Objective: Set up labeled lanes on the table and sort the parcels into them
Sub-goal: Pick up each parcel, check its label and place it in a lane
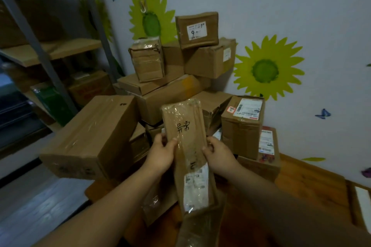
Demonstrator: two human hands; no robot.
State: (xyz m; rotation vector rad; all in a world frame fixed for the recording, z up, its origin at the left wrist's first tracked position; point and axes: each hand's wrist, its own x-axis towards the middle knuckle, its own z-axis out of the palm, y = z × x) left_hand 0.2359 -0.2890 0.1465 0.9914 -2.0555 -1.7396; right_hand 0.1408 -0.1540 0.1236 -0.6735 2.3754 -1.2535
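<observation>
Fingers (162, 136) of the left hand (160, 153) curl round the left edge of a long cardboard strip (183, 112), with the thumb flat on its front; the right hand (219, 155) clamps the opposite edge the same way, thumb in front and fingers wrapped behind; both grip at about mid-length, so the strip stands nearly upright between them, its top leaning a little left. Just above the left thumb, two handwritten black characters (183, 126) sit on the brown face under glossy clear tape; below the right hand a white shipping label (195, 187) is stuck to the strip's lower part. Under the wrists lie further taped cardboard pieces (153, 201), overlapped by the strip, on the brown wooden table (305, 184). Beyond the fingertips the parcels (170, 94) are heaped against the wall: a large brown box (94, 134) left of the left hand; a labelled box (242, 126) just right of the right hand, standing on another carton (267, 158); higher up, a small tape-wrapped box (147, 62); topmost, a parcel whose label shows a 9 (197, 30). Far left of the hands stands a shelving rack (50, 50); green sunflower decals (266, 70) mark the wall behind.
</observation>
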